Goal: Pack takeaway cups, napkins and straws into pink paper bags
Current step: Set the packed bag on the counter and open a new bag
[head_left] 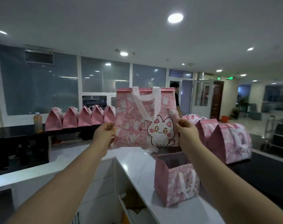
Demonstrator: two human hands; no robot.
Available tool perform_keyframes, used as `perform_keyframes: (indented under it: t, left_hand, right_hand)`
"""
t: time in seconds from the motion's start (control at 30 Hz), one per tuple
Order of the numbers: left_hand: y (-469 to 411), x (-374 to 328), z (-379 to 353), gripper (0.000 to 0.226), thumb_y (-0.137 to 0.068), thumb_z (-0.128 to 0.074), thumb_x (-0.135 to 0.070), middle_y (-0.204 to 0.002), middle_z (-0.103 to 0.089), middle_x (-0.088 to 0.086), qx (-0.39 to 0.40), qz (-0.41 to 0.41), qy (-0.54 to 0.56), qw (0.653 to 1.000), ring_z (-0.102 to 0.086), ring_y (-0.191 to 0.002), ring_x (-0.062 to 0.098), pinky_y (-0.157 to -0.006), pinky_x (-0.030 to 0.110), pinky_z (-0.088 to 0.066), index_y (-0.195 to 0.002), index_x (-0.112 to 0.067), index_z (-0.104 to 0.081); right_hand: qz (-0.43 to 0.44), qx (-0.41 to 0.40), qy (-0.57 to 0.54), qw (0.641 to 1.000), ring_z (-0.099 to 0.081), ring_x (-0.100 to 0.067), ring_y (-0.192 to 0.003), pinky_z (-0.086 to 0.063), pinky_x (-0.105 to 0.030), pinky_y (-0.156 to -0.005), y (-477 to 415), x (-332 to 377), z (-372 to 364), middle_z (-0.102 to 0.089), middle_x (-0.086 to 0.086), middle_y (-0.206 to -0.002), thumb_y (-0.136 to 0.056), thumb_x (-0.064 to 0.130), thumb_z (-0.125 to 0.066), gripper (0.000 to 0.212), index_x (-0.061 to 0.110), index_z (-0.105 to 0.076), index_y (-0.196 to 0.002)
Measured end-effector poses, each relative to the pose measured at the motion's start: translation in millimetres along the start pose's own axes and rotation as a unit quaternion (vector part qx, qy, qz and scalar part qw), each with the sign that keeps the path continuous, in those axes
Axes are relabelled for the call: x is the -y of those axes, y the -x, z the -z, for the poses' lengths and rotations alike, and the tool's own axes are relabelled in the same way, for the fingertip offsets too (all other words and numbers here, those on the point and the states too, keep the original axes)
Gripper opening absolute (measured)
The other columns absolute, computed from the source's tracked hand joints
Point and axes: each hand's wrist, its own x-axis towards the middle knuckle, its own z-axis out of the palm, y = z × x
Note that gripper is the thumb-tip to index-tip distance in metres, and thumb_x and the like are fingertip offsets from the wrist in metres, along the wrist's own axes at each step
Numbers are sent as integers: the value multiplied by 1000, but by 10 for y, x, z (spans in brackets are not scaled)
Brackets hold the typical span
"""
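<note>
I hold a flat pink paper bag (137, 120) upright in the air in front of me, its white cat print facing me and its pale handles hanging down the front. My left hand (105, 132) pinches its left edge and my right hand (186, 134) pinches its right edge. Below it, an opened pink bag (176, 178) stands upright on the white counter (134, 165), its top open. No cups, napkins or straws are visible.
A row of several folded-top pink bags (79, 118) lines the dark counter at the back left, beside a bottle of orange drink (38, 120). More pink bags (224, 139) stand at the right on a dark surface. A person (176, 96) stands behind near glass doors.
</note>
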Motion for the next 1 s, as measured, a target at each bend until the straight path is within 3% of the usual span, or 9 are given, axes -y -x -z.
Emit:
perform_keyframes:
  t: [0.1,0.2,0.3,0.43,0.57,0.73,0.8,0.9,1.0]
  left_hand:
    - [-288,41,-514,15,-95,-58,-7,-96,-69,5,34,-10,36,999,-66,-83,24,-73,37,-58,-97,-20,-65]
    - [-477,64,-1104,18,-94,-61,-9,-101,-68,5,70,-18,59,996,-66,-92,26,-85,43,-56,-90,-26,-63]
    - [-559,92,-1743,18,-94,-59,-10,-99,-68,5,95,-28,79,992,-66,-94,28,-80,42,-59,-89,-26,-64]
    - [-520,210,-2544,23,-94,-60,-8,-91,-69,-1,135,-18,110,985,-68,-87,22,-60,29,-58,-84,-27,-65]
    - [-406,418,-3302,20,-93,-60,-7,-105,-69,11,202,-4,88,976,-66,-95,28,-88,46,-56,-84,-24,-63]
    - [-251,598,-4242,25,-94,-53,1,-101,-65,13,270,-7,91,958,-62,-96,31,-93,49,-53,-86,-21,-61]
    - [-137,796,-4574,28,-96,-48,3,-93,-61,9,297,4,92,950,-58,-91,27,-89,45,-51,-85,-20,-59]
    - [91,1209,-4947,28,-95,-47,4,-85,-58,2,336,22,81,938,-55,-79,15,-73,24,-50,-85,-19,-58]
    - [269,1620,-5203,26,-94,-54,0,-82,-58,-4,361,65,89,926,-53,-77,9,-70,20,-47,-82,-22,-60]
  right_hand:
    - [24,-49,40,998,-72,-26,-78,-60,-44,-66,-281,123,246,-75,-4,-83,-90,15,-66,8,16,-65,-82]
    - [63,-84,82,991,-71,-20,-75,-56,-29,-55,-546,370,584,-73,-3,-81,-90,7,-63,7,14,-65,-88]
    - [118,-109,96,982,-69,-15,-69,-54,-25,-56,-729,629,967,-71,-2,-78,-89,1,-64,9,10,-64,-88]
    - [149,-158,108,970,-69,-15,-69,-54,-24,-55,-873,780,1564,-69,-5,-82,-89,3,-66,6,8,-63,-92]
    - [115,-224,158,955,-70,-24,-80,-60,-36,-58,-993,797,2196,-71,-7,-92,-88,15,-68,12,8,-64,-97]
    - [106,-302,195,927,-68,-22,-90,-58,-33,-67,-1050,710,3076,-69,-6,-99,-93,6,-58,11,13,-63,-99]
    - [102,-325,206,917,-68,-22,-92,-57,-32,-69,-1002,589,3425,-69,-7,-101,-93,5,-59,11,13,-63,-100]
    - [79,-386,236,888,-67,-17,-90,-54,-28,-64,-903,393,3863,-68,-1,-98,-91,7,-61,13,18,-64,-99]
    - [61,-436,260,859,-67,-14,-87,-52,-22,-56,-822,238,4180,-68,2,-96,-89,6,-63,16,22,-65,-93]
